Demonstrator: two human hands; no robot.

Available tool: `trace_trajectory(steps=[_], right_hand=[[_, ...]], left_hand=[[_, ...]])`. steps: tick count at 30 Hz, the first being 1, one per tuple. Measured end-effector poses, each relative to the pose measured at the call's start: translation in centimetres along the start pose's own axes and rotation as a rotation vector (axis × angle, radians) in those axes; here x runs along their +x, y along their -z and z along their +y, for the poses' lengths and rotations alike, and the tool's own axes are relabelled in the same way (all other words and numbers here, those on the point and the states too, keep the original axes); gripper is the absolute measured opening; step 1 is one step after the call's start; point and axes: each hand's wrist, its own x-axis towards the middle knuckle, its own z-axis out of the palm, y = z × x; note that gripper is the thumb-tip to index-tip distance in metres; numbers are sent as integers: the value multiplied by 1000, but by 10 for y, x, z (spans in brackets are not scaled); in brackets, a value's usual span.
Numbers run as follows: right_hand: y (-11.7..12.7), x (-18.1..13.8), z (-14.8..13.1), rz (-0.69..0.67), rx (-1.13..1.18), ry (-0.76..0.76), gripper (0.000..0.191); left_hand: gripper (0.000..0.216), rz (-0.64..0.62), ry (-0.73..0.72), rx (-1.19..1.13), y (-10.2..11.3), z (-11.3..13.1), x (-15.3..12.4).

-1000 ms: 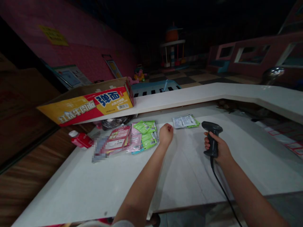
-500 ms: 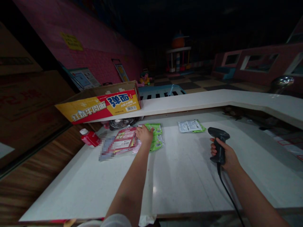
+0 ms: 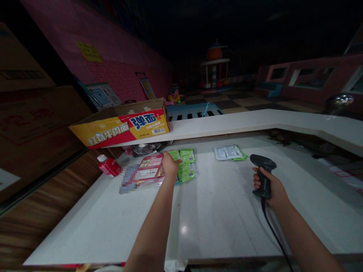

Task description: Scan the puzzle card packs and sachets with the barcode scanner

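My right hand (image 3: 273,189) is wrapped round the grip of a black barcode scanner (image 3: 264,175), whose cable runs down to the bottom edge. On the white counter (image 3: 215,211), my left hand (image 3: 170,165) closes on the right edge of a flat red-and-white packet (image 3: 149,166); most of its fingers are hidden, and the thumb points right. Just right of that hand lie green packets (image 3: 187,162) in clear wrapping. Another pack, silver-white with a green edge (image 3: 229,152), lies flat left of the scanner. A blurred patch covers the packet's left side.
A red bottle with a white cap (image 3: 107,165) stands at the counter's left. An open yellow-and-red carton (image 3: 127,124) rests on the raised white ledge (image 3: 227,120) behind. Brown boxes (image 3: 42,124) are stacked at far left.
My left hand has shifted slightly left and turned, its fingers going from spread over the packets to closed at the red packet's edge. The scanner stays in my right hand.
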Motion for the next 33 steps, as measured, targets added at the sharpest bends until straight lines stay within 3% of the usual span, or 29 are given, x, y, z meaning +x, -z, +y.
trace_trajectory(steps=[5,7,10,14,18,23,33], right_hand=[[-2,0,1,-9,-31,24,38],[-3,-1,0,-20,-53,35,38],[-5,-3,-1,-60,-90,32,37],[-6,-5,-2,-134,-165,18,36],[-6,-8,1,-240,-316,-35,40],[-8,-18,5,-346,-486,-99,39],[-8,-24,2,-453,-533,-165,38]], left_hand=[[86,90,-133,-228,6,10,-13],[72,21,-173,-432,-3,21,-23],[38,-180,-154,-794,-28,38,-45],[22,-190,-225,-1000,-62,47,-76],[18,-139,-267,-986,-77,38,-93],[19,-104,-289,-939,-81,31,-97],[19,-97,-287,-855,-76,33,-100]])
